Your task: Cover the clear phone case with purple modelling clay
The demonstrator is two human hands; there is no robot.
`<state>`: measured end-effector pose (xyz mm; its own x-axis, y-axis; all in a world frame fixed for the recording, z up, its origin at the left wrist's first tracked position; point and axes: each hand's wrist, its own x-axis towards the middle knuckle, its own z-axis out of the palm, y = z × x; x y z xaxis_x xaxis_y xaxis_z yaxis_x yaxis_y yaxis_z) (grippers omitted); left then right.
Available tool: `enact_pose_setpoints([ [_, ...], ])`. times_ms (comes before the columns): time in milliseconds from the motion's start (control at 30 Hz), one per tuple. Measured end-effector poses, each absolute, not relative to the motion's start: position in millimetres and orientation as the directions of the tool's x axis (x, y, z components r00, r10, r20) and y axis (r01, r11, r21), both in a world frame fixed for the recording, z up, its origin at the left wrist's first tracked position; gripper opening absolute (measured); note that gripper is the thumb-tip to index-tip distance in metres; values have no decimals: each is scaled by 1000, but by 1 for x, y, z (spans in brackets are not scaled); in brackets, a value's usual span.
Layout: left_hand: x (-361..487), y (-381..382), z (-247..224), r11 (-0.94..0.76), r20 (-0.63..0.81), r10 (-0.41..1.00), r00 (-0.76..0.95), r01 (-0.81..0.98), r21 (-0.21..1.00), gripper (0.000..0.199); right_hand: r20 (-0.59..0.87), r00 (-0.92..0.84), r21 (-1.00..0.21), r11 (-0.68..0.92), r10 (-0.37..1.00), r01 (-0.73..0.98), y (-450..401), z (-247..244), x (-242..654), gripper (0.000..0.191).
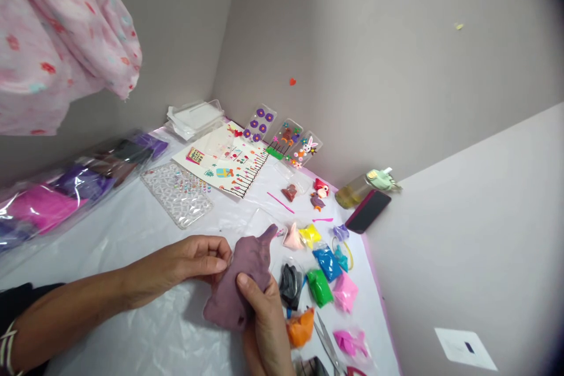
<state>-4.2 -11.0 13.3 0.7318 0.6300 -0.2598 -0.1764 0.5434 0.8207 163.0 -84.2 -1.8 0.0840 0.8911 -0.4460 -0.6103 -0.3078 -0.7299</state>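
A mauve packet (235,294), its top end twisted to a narrow tip, is held above the white-covered table. My right hand (267,311) grips it from the lower right, thumb pressed on its front. At its left edge, the thumb and curled fingers of my left hand (207,258) pinch the packet's side. Just right of the hands lie small packets: black (291,285), green (319,288), blue (327,261), yellow (310,235) and orange (300,328).
Scissors (328,343) lie at the lower right. A phone (368,211) leans by a bottle (355,189) near the wall. Behind are a decorated notebook (224,158) and phone cases (259,123). A clear patterned sheet (176,194) and a bag of packets (79,188) are left.
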Motion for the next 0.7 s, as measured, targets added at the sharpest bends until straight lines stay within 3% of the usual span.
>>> enact_pose_setpoints([
  [700,-5,-10,9,519,-254,626,737,-151,842,32,-411,112,-793,-294,905,-534,-86,-5,161,43],
])
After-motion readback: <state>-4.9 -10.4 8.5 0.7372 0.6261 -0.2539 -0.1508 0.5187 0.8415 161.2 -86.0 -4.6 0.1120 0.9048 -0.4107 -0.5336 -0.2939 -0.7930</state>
